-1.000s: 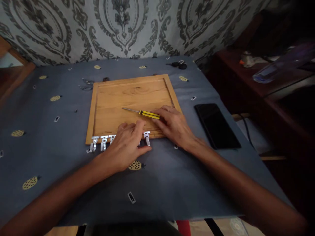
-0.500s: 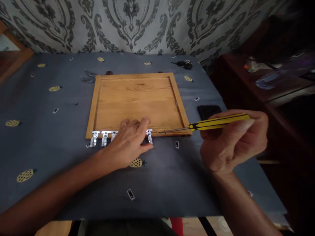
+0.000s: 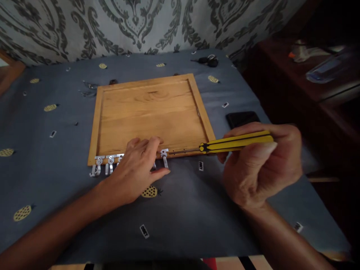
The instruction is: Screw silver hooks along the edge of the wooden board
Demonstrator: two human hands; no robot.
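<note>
A wooden panel with a raised rim (image 3: 149, 112) lies on the table. Several silver metal hooks (image 3: 110, 161) line its near edge. My left hand (image 3: 137, 168) rests across that edge, fingers apart on the wood and thumb out in front, covering some hooks. Just right of the thumb shows the rightmost hook (image 3: 164, 153), turned askew. In my closed right hand (image 3: 261, 168) is a screwdriver (image 3: 236, 142) with a yellow and black handle. Its shaft points left along the rim, the tip close to the rightmost hook; whether they touch I cannot tell.
A blue patterned cloth (image 3: 180, 210) covers the table. Beyond my right hand lies a black phone-like object (image 3: 242, 118). Scissors or keys with dark handles (image 3: 208, 60) lie at the back right, dark metal pieces (image 3: 89, 87) at the back left. A patterned curtain (image 3: 137, 22) hangs behind.
The screwdriver has moved left along the rim, its tip now close to the rightmost hook. That hook sits more askew. My left hand stays on the panel while the view has shifted.
</note>
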